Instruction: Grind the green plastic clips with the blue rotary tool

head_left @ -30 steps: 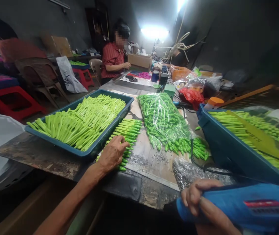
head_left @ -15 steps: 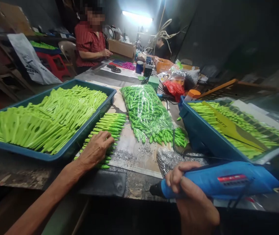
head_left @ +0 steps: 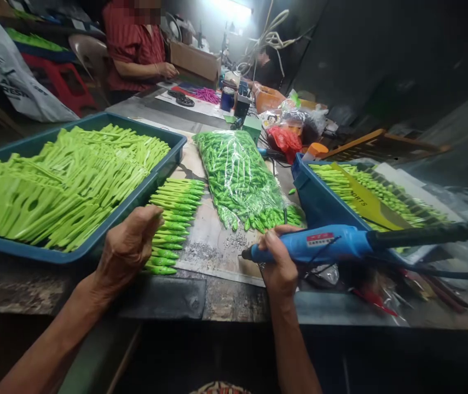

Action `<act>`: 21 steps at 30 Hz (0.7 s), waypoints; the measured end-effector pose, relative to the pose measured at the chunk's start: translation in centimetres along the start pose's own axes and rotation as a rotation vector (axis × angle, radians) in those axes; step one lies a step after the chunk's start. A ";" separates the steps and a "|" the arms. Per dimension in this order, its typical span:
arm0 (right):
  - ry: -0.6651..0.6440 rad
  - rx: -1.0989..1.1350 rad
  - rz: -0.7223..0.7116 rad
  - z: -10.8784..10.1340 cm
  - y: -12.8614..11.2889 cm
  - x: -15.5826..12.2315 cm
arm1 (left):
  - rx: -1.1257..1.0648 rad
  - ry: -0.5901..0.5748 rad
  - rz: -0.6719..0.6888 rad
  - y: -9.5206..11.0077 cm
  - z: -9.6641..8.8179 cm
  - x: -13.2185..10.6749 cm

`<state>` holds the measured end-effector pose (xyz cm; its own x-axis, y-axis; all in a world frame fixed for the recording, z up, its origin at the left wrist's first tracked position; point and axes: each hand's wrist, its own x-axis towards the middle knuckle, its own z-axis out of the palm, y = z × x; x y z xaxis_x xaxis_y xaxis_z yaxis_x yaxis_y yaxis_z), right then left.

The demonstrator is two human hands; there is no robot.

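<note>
My right hand (head_left: 277,257) is wrapped round a blue electric screwdriver (head_left: 319,243), its dark tip pointing left over the board. Below that tip lie small metal screws (head_left: 236,241). Beside the left tray, my left hand (head_left: 129,246) has its fingers curled at the near left side of a row of green plastic pieces (head_left: 172,224); whatever is between the fingers is hidden. These pieces lie side by side, with darker green pointed ends facing right. A clear plastic bag (head_left: 237,169) full of darker green pointed parts lies behind the screws, some spilling from its near end.
A blue tray (head_left: 178,150) of light green flat pieces stands at left. At right, another blue tray (head_left: 310,191) holds more green pieces under a yellow sheet (head_left: 351,191). A person in a red shirt (head_left: 133,49) is across the table. A black cable (head_left: 431,235) trails from the screwdriver.
My right hand has brought the screwdriver up and left, over the board by the screws. My left hand has drawn back left from atop the row, fingers now curled. The view has shifted slightly.
</note>
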<state>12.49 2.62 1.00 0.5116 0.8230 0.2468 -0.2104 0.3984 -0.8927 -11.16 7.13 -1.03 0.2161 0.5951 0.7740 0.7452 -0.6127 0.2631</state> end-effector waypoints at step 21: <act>-0.034 0.091 0.007 1.3 -1.8 -0.9 | -1.715 -0.383 -1.507 12.2 3.0 -3.0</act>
<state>11.29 1.67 2.92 0.4813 0.8388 0.2545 -0.2893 0.4261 -0.8572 -0.81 -0.62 -1.87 0.4359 0.7960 -0.4200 -0.5524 0.6050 0.5734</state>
